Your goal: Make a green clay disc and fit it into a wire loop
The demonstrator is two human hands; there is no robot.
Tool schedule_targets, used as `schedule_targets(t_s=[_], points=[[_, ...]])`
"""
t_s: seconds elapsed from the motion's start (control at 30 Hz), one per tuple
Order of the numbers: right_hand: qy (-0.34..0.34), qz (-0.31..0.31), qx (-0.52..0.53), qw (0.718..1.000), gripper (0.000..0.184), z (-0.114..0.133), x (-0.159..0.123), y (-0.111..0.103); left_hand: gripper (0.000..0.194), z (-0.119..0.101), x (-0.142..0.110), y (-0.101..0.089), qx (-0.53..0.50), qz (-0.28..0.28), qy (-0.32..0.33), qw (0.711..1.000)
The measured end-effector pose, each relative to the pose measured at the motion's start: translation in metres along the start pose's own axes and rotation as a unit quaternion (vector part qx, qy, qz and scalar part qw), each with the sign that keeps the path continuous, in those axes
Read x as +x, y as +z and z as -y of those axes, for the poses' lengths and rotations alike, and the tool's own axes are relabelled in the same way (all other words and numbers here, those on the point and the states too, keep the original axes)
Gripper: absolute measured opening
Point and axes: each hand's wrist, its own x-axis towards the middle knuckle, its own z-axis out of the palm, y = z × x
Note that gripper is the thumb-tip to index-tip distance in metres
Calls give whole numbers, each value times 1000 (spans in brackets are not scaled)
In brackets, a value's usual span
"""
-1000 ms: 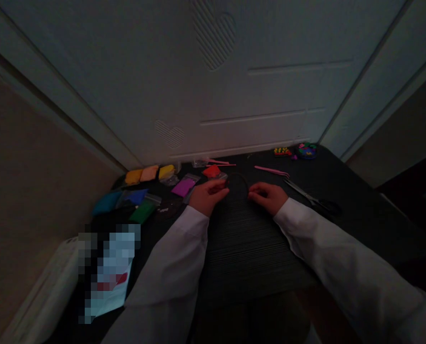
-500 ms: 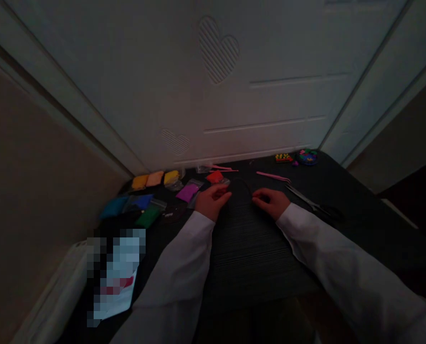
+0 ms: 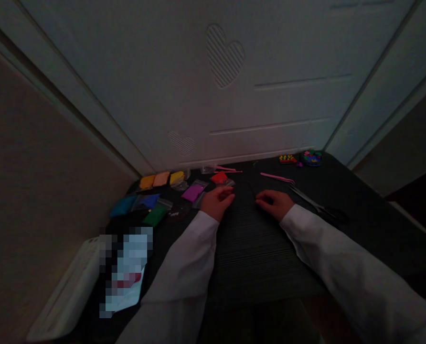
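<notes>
The scene is very dim. My left hand [image 3: 218, 200] and my right hand [image 3: 273, 203] rest close together on a dark ribbed mat [image 3: 249, 248], both in white sleeves. The fingers of each hand are curled in a pinch. Between them arches a thin dark hoop or wire [image 3: 250, 188], faint against the dark surface, and each hand seems to grip one end of it. A red clay packet [image 3: 219, 177] and a magenta one [image 3: 192, 192] lie just beyond my left hand.
More clay packets lie left: orange [image 3: 147, 182], peach [image 3: 161, 178], yellow [image 3: 176, 177], blue [image 3: 150, 200], green [image 3: 154, 216]. Pink tweezers [image 3: 276, 177] and scissors [image 3: 316, 208] lie right of my right hand. Small coloured pieces [image 3: 308, 156] sit by the white door [image 3: 270, 95].
Both hands stay in the same pinch, now slightly lower and flatter on the mat. The view has shifted a little, so everything sits slightly further right in the picture.
</notes>
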Motion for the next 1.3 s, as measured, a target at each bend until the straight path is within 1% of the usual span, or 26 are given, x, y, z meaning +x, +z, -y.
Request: schedule_targets(t_s=[0.17, 0.37, 0.47, 0.6, 0.77, 0.87, 0.93, 1.03, 1.17, 1.23, 1.3], points=[[4, 2, -5, 1000, 20, 1, 0, 0, 29, -2, 0, 0, 5, 9, -8, 1000], [9, 15, -9, 1000, 20, 2, 0, -1, 30, -3, 0, 0, -28, 22, -37, 999], [8, -6, 6, 1000, 20, 1, 0, -1, 31, -9, -1, -1, -51, 8, -49, 997], [-25, -45, 31, 998, 17, 3, -1, -3, 33, -11, -1, -4, -100, -2, -55, 993], [-10, -45, 73, 996, 15, 4, -3, -4, 36, -8, 1, -5, -186, 27, -62, 980], [4, -70, 113, 991, 15, 1, -2, -2, 39, -8, 0, -3, -230, 48, -72, 969], [24, -79, 118, 990, 18, -2, -1, -2, 42, -9, -1, 0, -246, 68, -85, 963], [38, -62, 84, 994, 24, -5, 0, -1, 51, -10, -3, 4, -257, 86, -107, 957], [4, -21, -44, 999, 33, -3, 0, 1, 64, -10, -4, 6, -265, 89, -123, 952], [9, -25, -115, 993, 33, -1, 0, 2, 65, -10, -4, 6, -269, 90, -126, 951], [22, -28, -157, 987, 28, 2, 1, 3, 66, -10, -4, 6, -271, 93, -127, 950]])
